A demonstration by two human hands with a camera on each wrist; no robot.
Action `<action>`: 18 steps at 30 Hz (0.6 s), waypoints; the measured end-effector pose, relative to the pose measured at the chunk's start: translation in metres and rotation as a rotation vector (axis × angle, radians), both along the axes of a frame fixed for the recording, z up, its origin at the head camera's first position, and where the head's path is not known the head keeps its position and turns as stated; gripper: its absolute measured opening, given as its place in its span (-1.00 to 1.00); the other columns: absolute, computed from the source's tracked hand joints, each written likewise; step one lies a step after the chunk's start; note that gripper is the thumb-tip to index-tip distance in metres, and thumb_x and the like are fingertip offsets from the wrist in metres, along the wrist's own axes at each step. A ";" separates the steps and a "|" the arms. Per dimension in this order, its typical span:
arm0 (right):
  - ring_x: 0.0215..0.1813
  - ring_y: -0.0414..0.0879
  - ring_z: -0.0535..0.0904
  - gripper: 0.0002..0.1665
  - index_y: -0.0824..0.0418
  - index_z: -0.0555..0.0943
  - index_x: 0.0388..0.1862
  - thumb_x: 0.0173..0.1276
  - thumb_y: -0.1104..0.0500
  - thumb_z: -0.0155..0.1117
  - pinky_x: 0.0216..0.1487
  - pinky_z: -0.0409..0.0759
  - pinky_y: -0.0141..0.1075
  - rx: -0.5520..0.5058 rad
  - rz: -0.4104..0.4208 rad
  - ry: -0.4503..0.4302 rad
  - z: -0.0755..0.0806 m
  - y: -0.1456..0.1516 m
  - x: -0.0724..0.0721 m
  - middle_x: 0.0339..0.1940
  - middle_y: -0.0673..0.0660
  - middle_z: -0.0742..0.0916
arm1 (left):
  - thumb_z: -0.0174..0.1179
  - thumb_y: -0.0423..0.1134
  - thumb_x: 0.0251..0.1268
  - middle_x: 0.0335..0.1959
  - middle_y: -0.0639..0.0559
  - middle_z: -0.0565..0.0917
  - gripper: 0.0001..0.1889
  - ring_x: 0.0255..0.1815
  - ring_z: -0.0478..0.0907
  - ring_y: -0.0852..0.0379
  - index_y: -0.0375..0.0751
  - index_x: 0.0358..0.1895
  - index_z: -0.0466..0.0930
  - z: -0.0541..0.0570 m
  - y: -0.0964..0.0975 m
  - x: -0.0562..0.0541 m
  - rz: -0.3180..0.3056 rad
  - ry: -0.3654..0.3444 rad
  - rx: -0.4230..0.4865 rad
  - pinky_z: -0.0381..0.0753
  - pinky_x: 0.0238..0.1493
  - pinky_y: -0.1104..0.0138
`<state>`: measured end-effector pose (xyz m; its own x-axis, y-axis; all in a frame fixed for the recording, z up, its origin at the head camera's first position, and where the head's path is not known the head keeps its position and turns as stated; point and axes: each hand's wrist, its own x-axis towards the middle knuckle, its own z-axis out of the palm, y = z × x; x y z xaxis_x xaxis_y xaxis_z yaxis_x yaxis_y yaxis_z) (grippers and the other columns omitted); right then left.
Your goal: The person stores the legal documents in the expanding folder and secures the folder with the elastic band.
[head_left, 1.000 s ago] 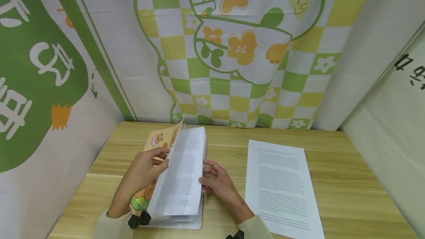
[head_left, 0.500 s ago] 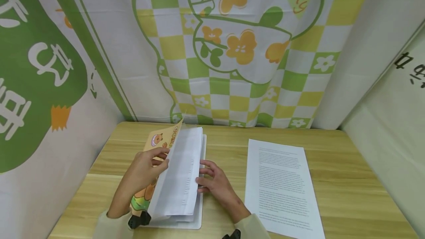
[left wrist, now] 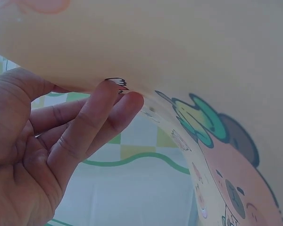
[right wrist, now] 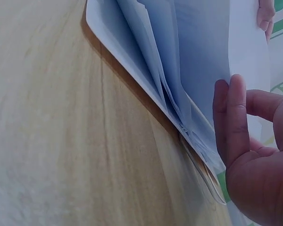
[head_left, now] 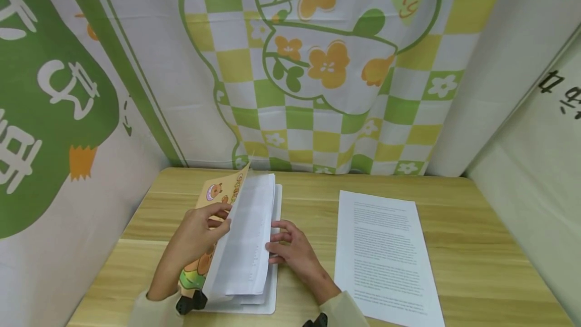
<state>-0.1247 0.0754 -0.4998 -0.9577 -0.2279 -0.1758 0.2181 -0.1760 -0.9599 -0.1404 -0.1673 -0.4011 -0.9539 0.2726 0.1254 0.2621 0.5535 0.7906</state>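
Note:
A file folder with an orange cartoon cover [head_left: 217,191] stands partly open on the table. My left hand [head_left: 199,228] pinches the raised cover by its edge; in the left wrist view the cover curves above the fingers [left wrist: 80,127]. Inside are white paper pages [head_left: 245,231], their top leaf lifted and leaning left. My right hand [head_left: 295,251] holds that leaf's right edge between thumb and fingertips. The right wrist view shows several leaves [right wrist: 155,56] fanned apart beside my right hand [right wrist: 254,136]. Print on the lifted leaf is too faint to read.
A printed sheet [head_left: 386,256] lies flat on the wooden table [head_left: 481,246] to the right of the folder. Behind the table hangs a checked curtain with flowers [head_left: 327,130]. Fabric walls [head_left: 540,175] close off both sides.
My right hand has moved slightly left, tilting the lifted leaf's edge with it. More of the folder's back shows along the right. The left hand and cover stay in place.

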 end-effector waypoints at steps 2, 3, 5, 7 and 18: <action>-0.33 -0.01 0.69 -0.31 0.28 0.44 0.41 0.33 0.38 0.42 -0.28 0.74 -0.16 0.021 -0.002 0.000 0.000 -0.001 0.000 -0.07 0.26 0.63 | 0.22 -0.41 0.38 -0.08 -0.19 0.71 -0.66 -0.13 0.75 -0.14 -0.40 0.19 0.64 0.000 0.000 0.001 0.001 0.000 -0.001 0.74 -0.20 0.23; -0.35 -0.01 0.69 -0.31 0.27 0.44 0.42 0.34 0.38 0.42 -0.29 0.74 -0.15 0.033 -0.002 0.000 0.001 -0.002 0.000 -0.08 0.26 0.63 | 0.22 -0.41 0.38 -0.08 -0.19 0.71 -0.65 -0.13 0.75 -0.14 -0.40 0.19 0.64 0.000 0.000 0.001 0.002 -0.002 0.000 0.74 -0.20 0.23; -0.36 0.00 0.69 -0.31 0.24 0.44 0.43 0.34 0.37 0.42 -0.30 0.74 -0.14 0.066 -0.003 0.003 0.002 -0.003 0.000 -0.09 0.25 0.64 | 0.23 -0.40 0.38 -0.08 -0.18 0.71 -0.66 -0.13 0.75 -0.14 -0.39 0.19 0.64 0.000 0.000 0.001 0.002 -0.002 0.000 0.74 -0.21 0.23; -0.36 0.00 0.69 -0.31 0.22 0.44 0.44 0.35 0.36 0.42 -0.32 0.74 -0.13 0.100 0.000 0.012 0.004 -0.004 0.000 -0.10 0.24 0.64 | 0.23 -0.41 0.39 -0.08 -0.18 0.71 -0.66 -0.13 0.75 -0.14 -0.40 0.19 0.64 0.000 -0.001 0.001 0.000 -0.003 0.004 0.74 -0.22 0.23; -0.32 -0.02 0.67 -0.35 0.20 0.46 0.41 0.35 0.31 0.40 -0.49 0.60 -0.27 0.206 0.050 0.073 0.007 -0.008 -0.001 -0.18 0.17 0.69 | 0.22 -0.40 0.40 -0.08 -0.18 0.71 -0.66 -0.12 0.75 -0.15 -0.42 0.19 0.63 0.001 0.000 0.000 -0.015 -0.002 0.011 0.74 -0.22 0.22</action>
